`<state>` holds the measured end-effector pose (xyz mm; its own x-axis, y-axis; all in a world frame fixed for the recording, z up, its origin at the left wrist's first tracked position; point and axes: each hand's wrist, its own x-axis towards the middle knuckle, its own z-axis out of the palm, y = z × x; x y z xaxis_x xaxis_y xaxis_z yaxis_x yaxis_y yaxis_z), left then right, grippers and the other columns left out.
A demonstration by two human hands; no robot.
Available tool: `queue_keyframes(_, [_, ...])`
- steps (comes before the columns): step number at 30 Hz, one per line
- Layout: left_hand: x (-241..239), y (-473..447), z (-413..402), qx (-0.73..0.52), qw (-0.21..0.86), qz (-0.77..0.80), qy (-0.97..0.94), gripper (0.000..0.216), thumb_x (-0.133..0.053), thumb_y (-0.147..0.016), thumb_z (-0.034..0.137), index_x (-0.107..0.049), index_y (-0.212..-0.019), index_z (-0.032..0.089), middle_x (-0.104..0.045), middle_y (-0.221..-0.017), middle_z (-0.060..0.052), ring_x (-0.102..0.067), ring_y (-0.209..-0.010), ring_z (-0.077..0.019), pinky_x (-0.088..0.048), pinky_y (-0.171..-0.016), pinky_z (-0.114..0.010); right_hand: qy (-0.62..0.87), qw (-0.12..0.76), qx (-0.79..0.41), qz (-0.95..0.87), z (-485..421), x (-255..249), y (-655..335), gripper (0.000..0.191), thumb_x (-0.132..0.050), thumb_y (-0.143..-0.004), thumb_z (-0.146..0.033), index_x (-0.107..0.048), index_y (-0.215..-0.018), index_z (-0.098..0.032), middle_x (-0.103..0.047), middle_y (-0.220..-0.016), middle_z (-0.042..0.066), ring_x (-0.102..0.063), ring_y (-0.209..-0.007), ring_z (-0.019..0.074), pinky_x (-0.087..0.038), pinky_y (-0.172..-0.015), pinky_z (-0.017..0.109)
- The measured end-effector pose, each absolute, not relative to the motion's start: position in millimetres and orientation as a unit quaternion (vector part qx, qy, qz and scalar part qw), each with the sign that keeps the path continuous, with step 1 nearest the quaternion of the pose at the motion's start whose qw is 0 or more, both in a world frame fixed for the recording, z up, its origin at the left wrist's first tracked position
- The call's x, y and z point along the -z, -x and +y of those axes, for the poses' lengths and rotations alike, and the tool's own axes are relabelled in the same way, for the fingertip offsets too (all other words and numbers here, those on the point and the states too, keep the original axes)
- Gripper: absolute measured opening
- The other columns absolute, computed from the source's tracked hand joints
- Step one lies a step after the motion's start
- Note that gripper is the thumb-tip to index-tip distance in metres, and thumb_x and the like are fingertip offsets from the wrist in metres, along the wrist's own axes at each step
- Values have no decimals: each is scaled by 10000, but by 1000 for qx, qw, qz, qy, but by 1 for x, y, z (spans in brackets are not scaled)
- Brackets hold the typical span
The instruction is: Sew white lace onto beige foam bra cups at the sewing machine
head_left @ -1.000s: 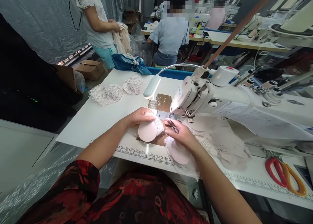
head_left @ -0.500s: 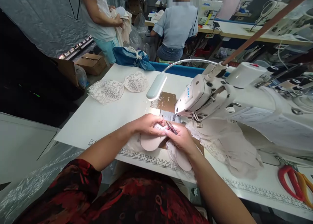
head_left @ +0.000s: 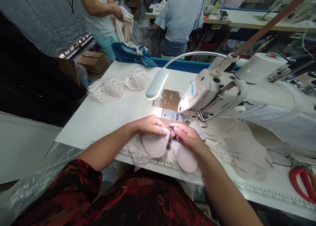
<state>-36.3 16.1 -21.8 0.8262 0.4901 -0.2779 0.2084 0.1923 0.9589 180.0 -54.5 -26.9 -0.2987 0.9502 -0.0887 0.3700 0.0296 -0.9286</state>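
Note:
My left hand point(head_left: 148, 125) is closed on the top edge of a pale pink padded cup point(head_left: 155, 145) trimmed with white lace. My right hand point(head_left: 185, 136) is closed right beside it, pinching the lace where this cup meets a second pink cup point(head_left: 186, 158); small thread snips showed in this hand earlier and are barely visible now. Both cups hang over the front edge of the white sewing table point(head_left: 103, 120), just in front of the sewing machine's head point(head_left: 204, 94).
A finished white lace bra point(head_left: 118, 86) lies at the table's far left. A gooseneck lamp point(head_left: 156, 82) shines on the needle plate. Pale fabric pieces point(head_left: 237, 143) are heaped under the machine arm, red scissors point(head_left: 302, 183) at the right. Two people are beyond the table.
My hands have drawn together and towards me, pulling the two cups over the table's front edge. The view has tilted slightly downward.

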Motion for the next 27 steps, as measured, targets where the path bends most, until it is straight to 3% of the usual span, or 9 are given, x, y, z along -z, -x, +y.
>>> queue_keyframes(4, [20,35,15,-80,727,282,-621,361,-764,-708,444,-707,-725,88,-583,-616,-14,-487,-553,-88,-371,-499,-201,480,288,-529,-638,-53,23,-180,328,-590,-854,-448,-675,-1078,-223,-691,-957,49,-625,-848,196,-487,-737,318])
queue_keyframes(8, [20,35,16,-66,712,273,-643,384,-760,-702,460,-696,-679,82,-489,-549,17,-392,-514,-64,-270,-451,-193,479,276,-541,-634,-54,21,-179,278,-622,-835,-439,-667,-983,-209,-639,-758,11,-571,-668,148,-442,-600,274])
queue_keyframes(18, [18,35,15,-62,720,282,-631,358,-761,-701,438,-702,-679,86,-501,-551,14,-405,-505,-64,-286,-444,-189,507,299,-495,-640,-56,26,-174,215,-614,-846,-404,-694,-894,-210,-694,-885,42,-635,-810,187,-492,-723,323])
queue_keyframes(24, [17,36,15,-62,732,304,-606,341,-759,-706,426,-708,-749,91,-541,-594,0,-453,-532,-83,-335,-480,-201,499,311,-499,-637,-53,23,-177,195,-640,-812,-369,-687,-885,-194,-694,-848,42,-642,-764,183,-497,-694,319])
queue_keyframes(27, [18,35,16,-60,724,292,-622,354,-743,-723,435,-678,-704,88,-486,-573,15,-409,-532,-75,-300,-479,-203,497,300,-496,-646,-52,22,-176,213,-637,-813,-375,-688,-919,-198,-691,-876,45,-635,-782,185,-492,-687,315])
